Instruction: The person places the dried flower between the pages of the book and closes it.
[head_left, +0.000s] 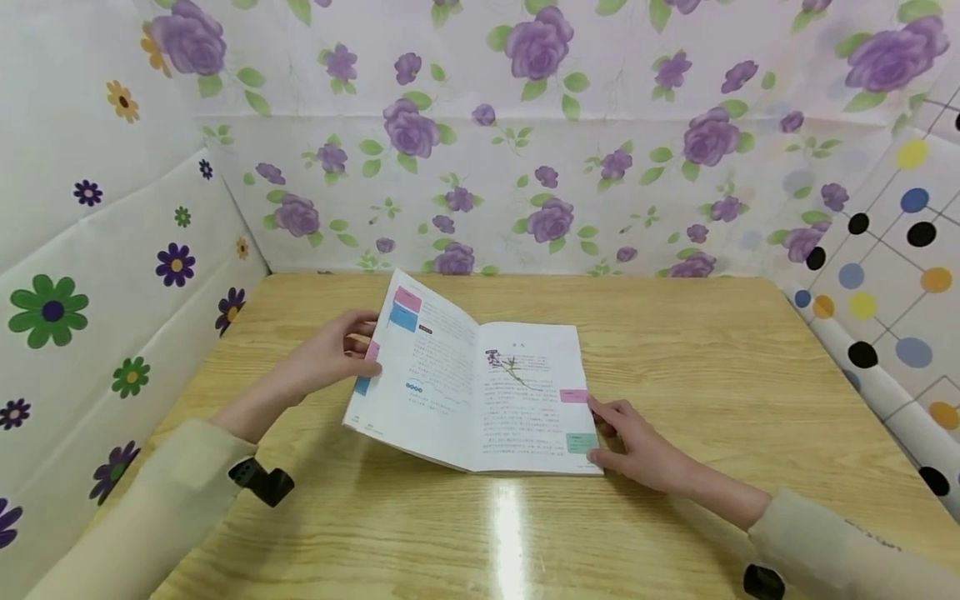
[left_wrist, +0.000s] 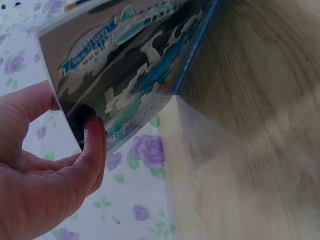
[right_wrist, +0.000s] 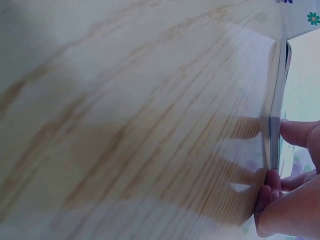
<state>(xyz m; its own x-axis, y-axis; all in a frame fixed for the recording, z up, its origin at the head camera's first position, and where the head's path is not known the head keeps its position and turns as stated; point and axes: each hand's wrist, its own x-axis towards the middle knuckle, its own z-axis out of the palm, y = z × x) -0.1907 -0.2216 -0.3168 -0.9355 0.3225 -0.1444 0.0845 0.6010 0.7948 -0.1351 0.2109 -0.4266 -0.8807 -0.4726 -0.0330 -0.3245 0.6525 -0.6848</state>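
An open book (head_left: 442, 400) lies on the wooden table, its left half raised and tilted. My left hand (head_left: 337, 354) grips the left edge, thumb on the page side and fingers behind; the left wrist view shows these fingers on the illustrated cover (left_wrist: 125, 70). A small dried purple flower (head_left: 517, 372) with a thin stem lies across the upper right page. At the right edge, my right hand (head_left: 637, 446) holds the lower corner, thumb near a green tab (head_left: 581, 443). In the right wrist view, its fingers (right_wrist: 265, 200) are at the book's edge, by the tabletop.
The wooden table (head_left: 712, 358) extends around the book. Behind it hangs a cloth with purple roses (head_left: 465, 167). A flower-patterned panel (head_left: 90, 250) stands on the left, a dotted one (head_left: 885, 275) on the right.
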